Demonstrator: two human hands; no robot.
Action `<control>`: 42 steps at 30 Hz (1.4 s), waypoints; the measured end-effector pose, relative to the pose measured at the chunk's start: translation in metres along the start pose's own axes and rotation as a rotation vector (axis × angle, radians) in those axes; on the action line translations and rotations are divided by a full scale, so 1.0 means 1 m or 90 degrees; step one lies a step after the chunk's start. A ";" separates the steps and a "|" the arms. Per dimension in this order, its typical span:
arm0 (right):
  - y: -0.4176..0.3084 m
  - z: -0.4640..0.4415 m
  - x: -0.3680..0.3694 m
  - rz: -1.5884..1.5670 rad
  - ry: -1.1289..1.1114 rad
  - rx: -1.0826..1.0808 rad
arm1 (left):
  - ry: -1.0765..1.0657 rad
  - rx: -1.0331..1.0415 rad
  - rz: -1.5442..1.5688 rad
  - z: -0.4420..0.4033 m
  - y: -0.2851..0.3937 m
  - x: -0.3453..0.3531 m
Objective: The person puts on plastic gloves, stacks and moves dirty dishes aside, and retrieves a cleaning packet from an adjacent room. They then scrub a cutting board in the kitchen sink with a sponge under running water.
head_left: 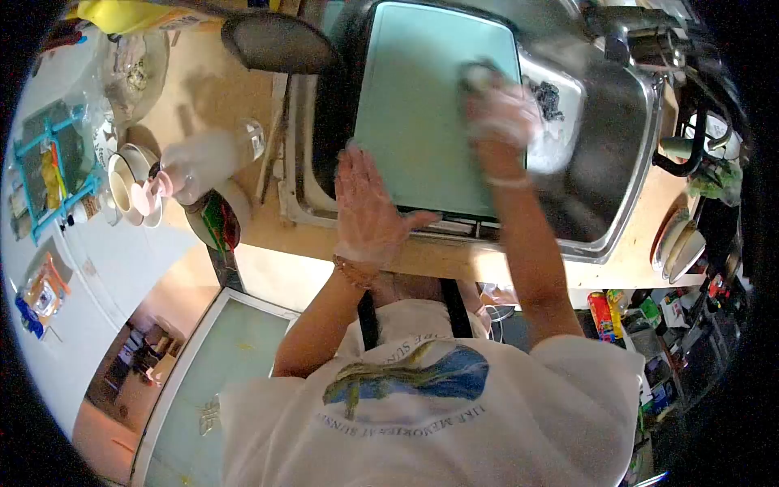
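Observation:
A pale green cutting board [430, 89] with a dark edge lies over the sink. My left hand [367, 203], in a clear thin glove, rests on the board's lower left edge, fingers stretched out and thumb spread. Over the board's right side, my right hand [505, 118], also gloved, is smeared by motion. Its fingers close around a dark, blurred thing [479, 75] pressed to the board's surface; its kind does not show. Beside that hand, a white tray [572, 81] in the sink holds a dark clump [548, 99].
The steel sink [604, 178] and faucet [649, 47] are at the right. Left of the board stand a clear pump bottle [203, 166], several stacked bowls [130, 183] and a dark pan [280, 42]. Stacked dishes [682, 247] sit at the counter's right end.

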State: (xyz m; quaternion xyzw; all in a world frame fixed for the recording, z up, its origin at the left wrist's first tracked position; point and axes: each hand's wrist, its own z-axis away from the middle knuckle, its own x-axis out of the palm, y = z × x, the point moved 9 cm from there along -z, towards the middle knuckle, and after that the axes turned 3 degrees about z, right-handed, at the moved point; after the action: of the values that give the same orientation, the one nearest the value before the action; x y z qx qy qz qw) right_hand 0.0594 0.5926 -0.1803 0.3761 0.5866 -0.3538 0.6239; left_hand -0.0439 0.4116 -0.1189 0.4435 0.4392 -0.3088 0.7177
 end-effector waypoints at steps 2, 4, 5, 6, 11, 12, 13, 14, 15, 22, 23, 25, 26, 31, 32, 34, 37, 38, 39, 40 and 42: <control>-0.096 -0.002 -0.005 -0.142 0.055 -0.104 | 0.001 -0.002 0.010 0.001 -0.001 0.000; -0.128 0.005 -0.007 -0.162 0.070 -0.159 | 0.005 -0.014 0.000 0.000 -0.002 -0.003; -0.120 0.016 -0.008 -0.124 0.135 -0.210 | 0.012 -0.011 0.018 0.000 -0.006 -0.001; -0.094 0.026 -0.009 -0.105 0.164 -0.262 | 0.018 -0.013 0.037 0.004 -0.012 0.001; 0.032 0.034 0.000 -0.069 -0.136 -0.072 | -0.026 -0.142 0.122 0.011 -0.027 -0.005; 0.005 0.040 -0.003 -0.065 -0.140 -0.120 | -0.035 -0.150 0.124 0.011 -0.028 -0.004; -0.034 0.048 -0.009 -0.080 -0.117 -0.211 | -0.044 -0.159 0.126 0.011 -0.030 -0.002; -0.075 0.056 -0.021 -0.107 -0.095 -0.301 | -0.019 -0.173 0.142 0.013 -0.032 -0.004; -0.102 0.057 -0.026 -0.131 -0.087 -0.354 | 0.000 -0.181 0.157 0.017 -0.033 -0.007; -0.140 0.045 -0.041 -0.178 -0.109 -0.460 | 0.015 -0.213 0.171 0.026 -0.040 -0.009; -0.142 0.067 -0.059 -0.211 -0.094 -0.490 | 0.010 -0.216 0.174 0.027 -0.041 -0.009; -0.146 0.064 -0.055 -0.194 -0.130 -0.479 | 0.018 -0.229 0.191 0.029 -0.042 -0.011; -0.150 0.045 -0.041 -0.159 -0.151 -0.462 | 0.024 -0.236 0.199 0.030 -0.041 -0.011; -0.163 0.030 -0.041 -0.188 -0.152 -0.482 | 0.030 -0.246 0.132 0.031 -0.042 -0.013; -0.163 0.059 -0.066 -0.243 -0.122 -0.506 | 0.033 -0.255 0.129 0.030 -0.043 -0.014; -0.160 0.055 -0.061 -0.206 -0.164 -0.456 | 0.044 -0.248 0.142 0.029 -0.042 -0.017; -0.156 -0.022 -0.006 -0.079 -0.236 -0.372 | 0.046 -0.255 0.154 0.035 -0.041 -0.015; -0.158 -0.031 -0.008 -0.087 -0.212 -0.396 | 0.056 -0.258 0.157 0.033 -0.041 -0.014; -0.161 -0.039 -0.013 -0.095 -0.188 -0.420 | 0.056 -0.263 0.153 0.032 -0.042 -0.013; -0.152 -0.007 -0.019 -0.099 -0.188 -0.425 | 0.050 -0.260 0.149 0.032 -0.044 -0.011; -0.138 0.070 -0.049 -0.097 -0.195 -0.444 | 0.038 -0.257 0.169 0.032 -0.043 -0.010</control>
State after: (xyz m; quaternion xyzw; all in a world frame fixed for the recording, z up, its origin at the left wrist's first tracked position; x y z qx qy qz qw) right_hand -0.0330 0.4666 -0.1369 0.0394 0.5979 -0.2305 0.7667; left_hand -0.0723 0.3655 -0.1184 0.3536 0.4507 -0.1045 0.8130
